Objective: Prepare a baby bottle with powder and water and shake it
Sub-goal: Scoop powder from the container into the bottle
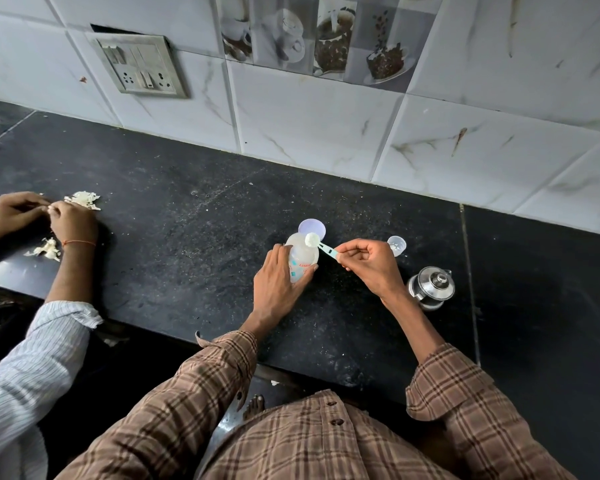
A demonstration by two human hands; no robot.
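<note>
Mid-frame, the left hand (280, 279) grips the open bottle (301, 255) while the right hand (368, 263) pinches a heaped scoop (315, 242) over it; water and shaking seemingly remain.

light: dim, soft, even daylight
shadows: faint beneath hands on counter (187, 220)
glare: mild sheen on steel pot (430, 287)
edges: wide-angle bending, darker corners
focus: mostly sharp

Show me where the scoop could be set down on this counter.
Bare counter lies between the other person's hands and the bottle, and in front of it. Crowded on the right: cap, steel pot, and lid behind the bottle.
</note>
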